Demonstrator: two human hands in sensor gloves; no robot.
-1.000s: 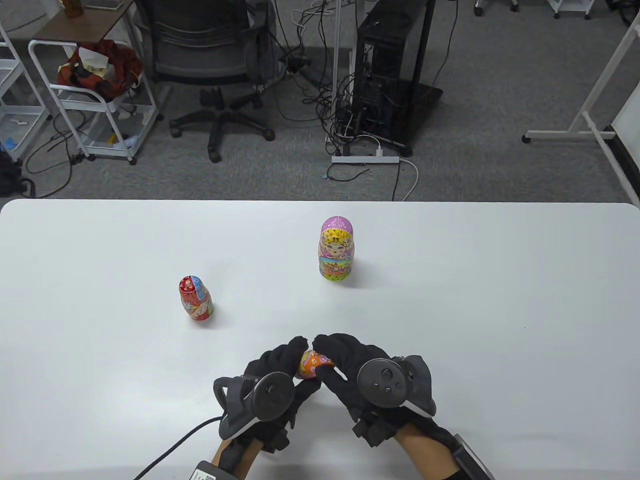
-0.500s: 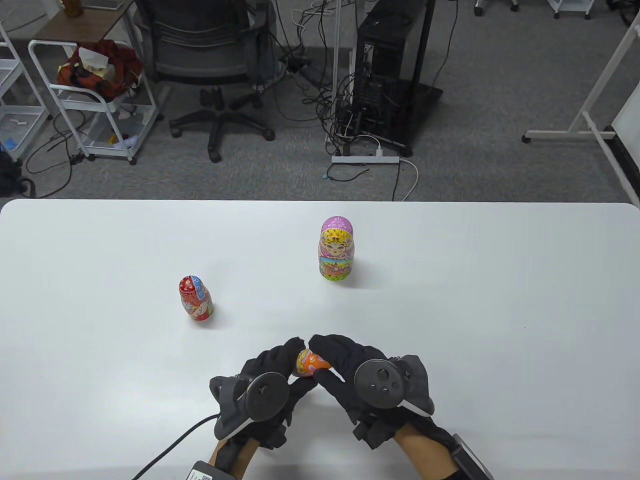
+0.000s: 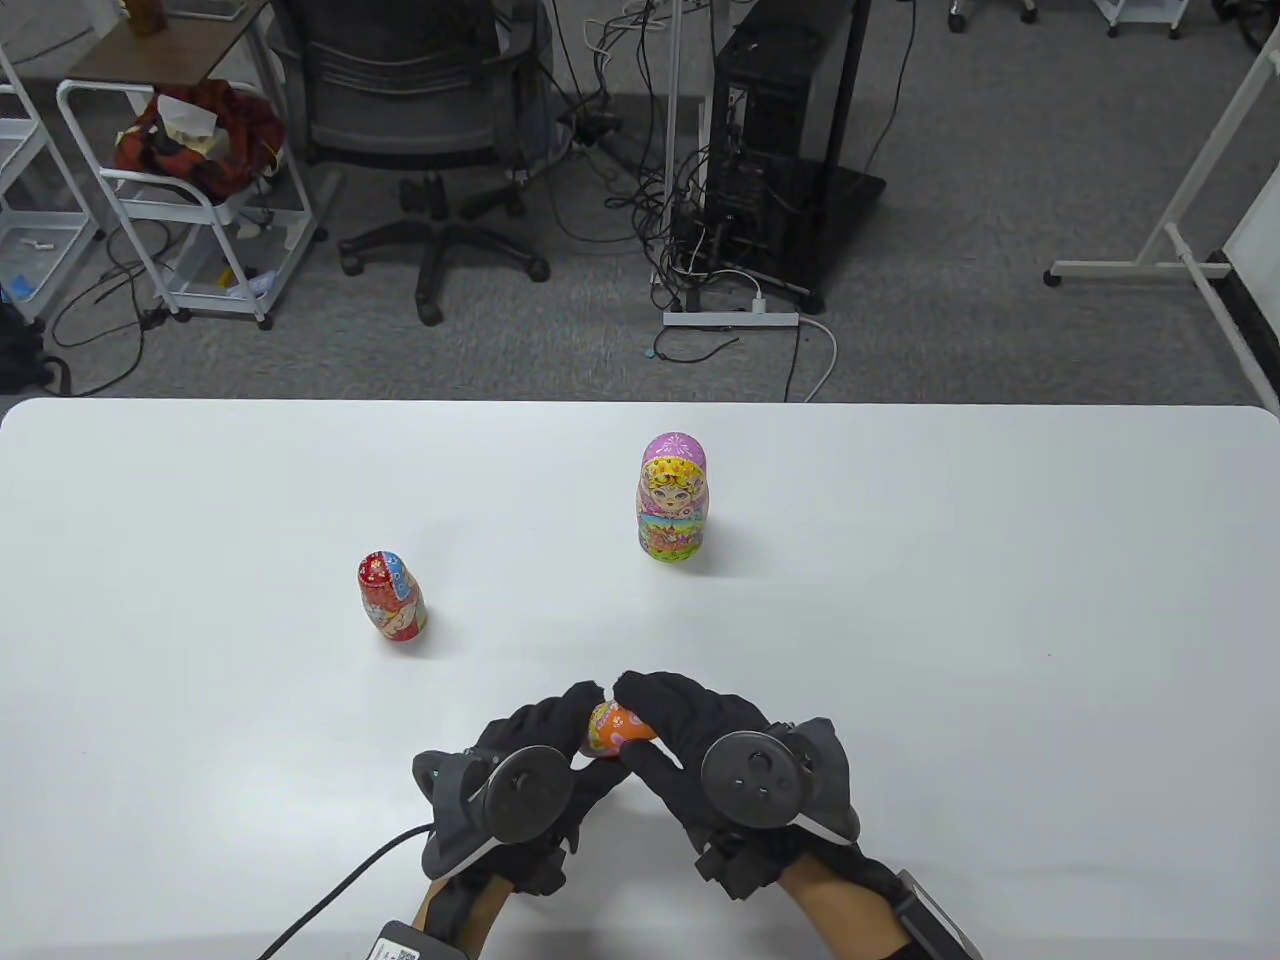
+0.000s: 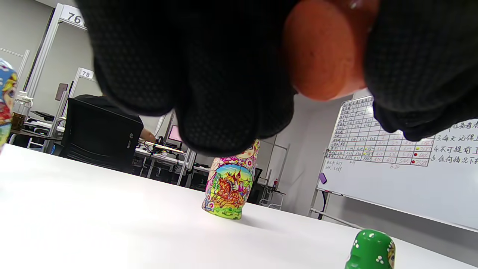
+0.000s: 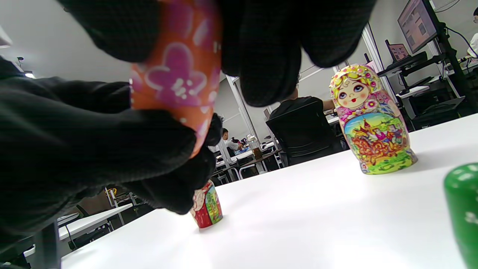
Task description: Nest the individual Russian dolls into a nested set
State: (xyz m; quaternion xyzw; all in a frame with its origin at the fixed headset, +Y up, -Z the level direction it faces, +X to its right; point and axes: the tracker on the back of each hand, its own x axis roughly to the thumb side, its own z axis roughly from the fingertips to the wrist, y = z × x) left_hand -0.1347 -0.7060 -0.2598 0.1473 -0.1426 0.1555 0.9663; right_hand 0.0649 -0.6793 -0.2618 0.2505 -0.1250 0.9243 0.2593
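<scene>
Both hands are gripping a small, glossy orange doll (image 3: 615, 728) with pink flower painting just above the near-centre of the smooth white worktop (image 3: 900, 620), the left hand (image 3: 530, 770) and right hand (image 3: 720, 750) closing their textured black-gloved fingers around it from either side. A rounded pink-and-yellow doll (image 3: 673, 497) is standing upright farther back, well apart from a smaller red doll (image 3: 391, 597) standing to the left. A glossy green doll (image 4: 371, 250) with white dots is sitting close by the hands.

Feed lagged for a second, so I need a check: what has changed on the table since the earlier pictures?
Both hands, left hand and right hand, drifted slightly left while still holding the orange doll between them. The red doll and pink doll stand where they were.
</scene>
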